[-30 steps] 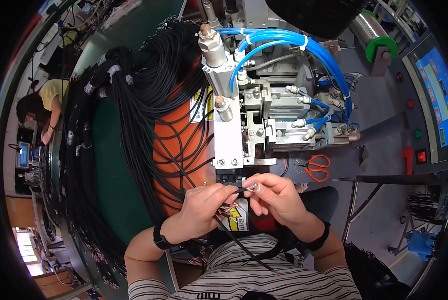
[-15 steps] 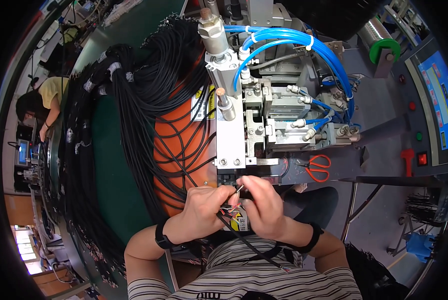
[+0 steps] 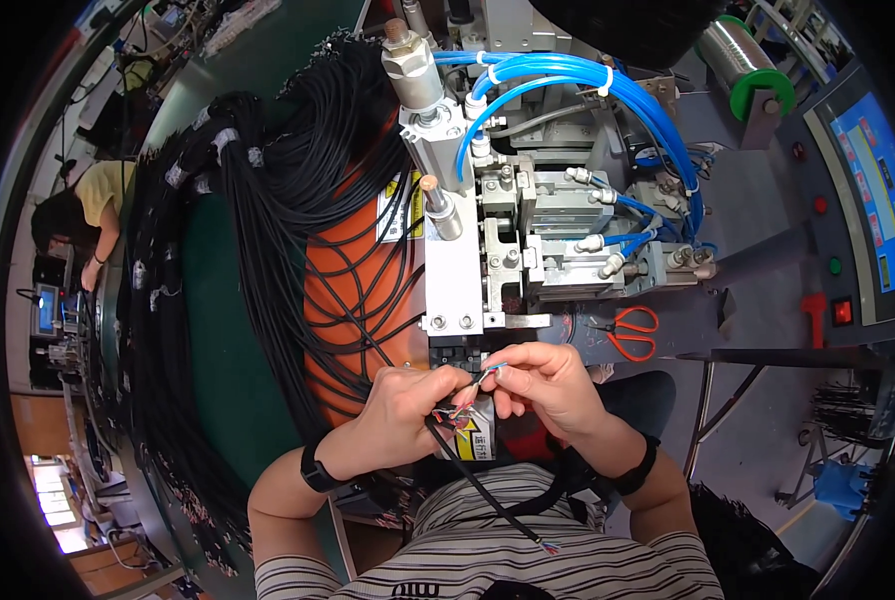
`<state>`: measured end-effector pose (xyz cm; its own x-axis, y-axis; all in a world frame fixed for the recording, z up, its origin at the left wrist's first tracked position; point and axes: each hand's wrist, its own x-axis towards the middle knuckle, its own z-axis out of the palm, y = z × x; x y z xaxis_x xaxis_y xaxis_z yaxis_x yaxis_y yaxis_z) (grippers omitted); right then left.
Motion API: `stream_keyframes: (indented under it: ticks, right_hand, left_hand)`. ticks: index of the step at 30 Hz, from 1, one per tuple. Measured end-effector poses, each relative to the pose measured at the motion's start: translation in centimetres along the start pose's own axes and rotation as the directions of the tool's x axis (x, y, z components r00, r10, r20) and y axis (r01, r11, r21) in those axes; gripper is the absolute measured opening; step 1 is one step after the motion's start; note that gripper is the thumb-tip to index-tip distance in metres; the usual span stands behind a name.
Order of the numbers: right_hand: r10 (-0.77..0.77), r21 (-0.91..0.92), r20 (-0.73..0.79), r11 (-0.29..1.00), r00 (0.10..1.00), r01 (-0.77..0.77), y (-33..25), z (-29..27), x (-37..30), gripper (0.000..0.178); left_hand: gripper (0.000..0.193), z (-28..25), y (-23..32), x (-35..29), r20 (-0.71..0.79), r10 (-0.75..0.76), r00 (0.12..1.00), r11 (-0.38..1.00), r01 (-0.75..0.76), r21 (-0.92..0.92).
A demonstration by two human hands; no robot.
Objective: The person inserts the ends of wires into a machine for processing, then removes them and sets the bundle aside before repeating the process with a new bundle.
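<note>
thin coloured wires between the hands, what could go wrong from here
The thin coloured wires are pinched between the left hand and right hand, so a hard tug might bend or break a strand.

The hanging black cable has bare wire ends over the striped shirt, which could snag.

Both hands are close to the metal machine; moving parts could perhaps nip a finger.

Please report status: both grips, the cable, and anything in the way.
Left grip closed on black cable, right grip pinching coloured wires. Cable trailing over striped shirt. Nothing visibly blocking; red-handled scissors off to right.
</note>
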<state>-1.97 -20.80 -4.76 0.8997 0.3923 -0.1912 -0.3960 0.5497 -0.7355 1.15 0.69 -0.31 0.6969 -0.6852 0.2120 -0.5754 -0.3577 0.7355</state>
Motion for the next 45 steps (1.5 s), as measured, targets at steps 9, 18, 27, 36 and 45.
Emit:
stream_keyframes:
  ticks: [9, 18, 27, 36, 45]
  right_hand:
    - [0.017, -0.199, -0.023, 0.980, 1.000, -0.022, -0.9, -0.2, 0.1, 0.017]
    - [-0.045, -0.287, 0.010, 0.957, 0.999, 0.046, -0.6, -0.5, 0.4, 0.018]
    - [-0.116, -0.464, -0.020, 0.881, 0.993, 0.093, -0.8, -0.2, 0.5, 0.012]
    - [-0.313, -0.767, 0.104, 0.579, 0.944, 0.276, -1.4, -0.4, 0.6, 0.008]
    - [0.123, -0.267, 0.055, 0.958, 0.991, -0.105, -2.2, -1.2, 0.6, 0.006]
  left_hand:
    - [0.017, -0.2, 0.1, 0.2, 0.116, -0.144, 0.983, 0.988, 0.148, -0.030]
    - [0.012, -0.7, 0.2, 0.6, 0.167, -0.167, 0.972, 0.984, 0.175, -0.035]
    - [0.011, -0.7, 0.2, 0.8, 0.179, -0.210, 0.961, 0.974, 0.220, -0.042]
    - [0.023, 0.3, 1.4, 0.5, 0.132, -0.003, 0.991, 0.943, -0.041, 0.331]
    - [0.022, -1.2, -0.2, 1.4, 0.236, 0.015, 0.972, 0.998, 0.000, -0.061]
